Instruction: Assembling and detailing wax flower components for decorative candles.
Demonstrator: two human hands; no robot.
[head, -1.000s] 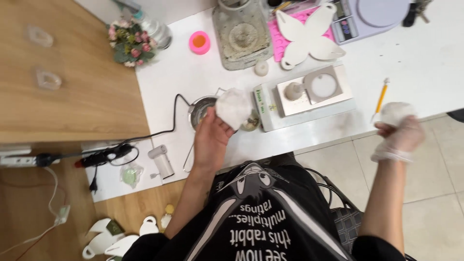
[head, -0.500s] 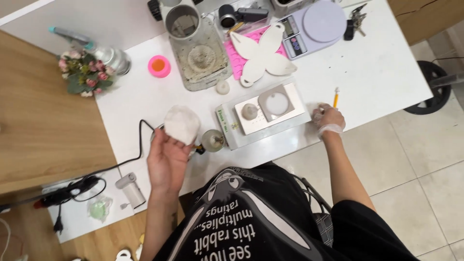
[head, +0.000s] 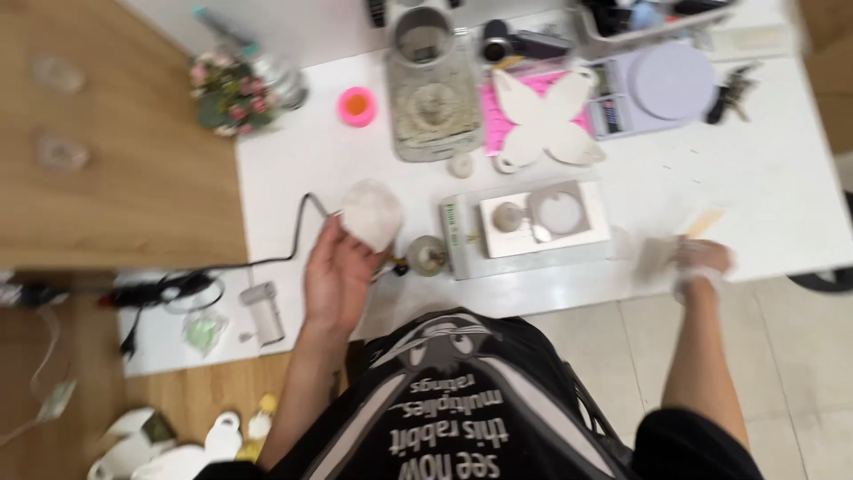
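My left hand (head: 336, 274) holds a round white lump-like object (head: 372, 213) just above the white table (head: 782, 204), next to a small metal cup (head: 427, 254). My right hand (head: 700, 260), blurred by motion, is at the table's front edge on the right and grips a crumpled pale tissue or wipe (head: 647, 253). Between the hands lies a grey tray (head: 533, 233) with a square white mould (head: 544, 219) with a round opening on it.
Further back stand a dusty grey tray with a cup (head: 433, 89), a white butterfly-shaped piece (head: 542, 120) on a pink mat, a lilac scale (head: 668, 87), a pink ring (head: 355, 107) and a small flower bouquet (head: 233, 91). A black cable (head: 267, 258) runs left. A wooden surface (head: 107, 151) lies left.
The view has shifted and blurred. My right hand has come from the air at the right down to the table's front edge. My left hand still holds the white lump.
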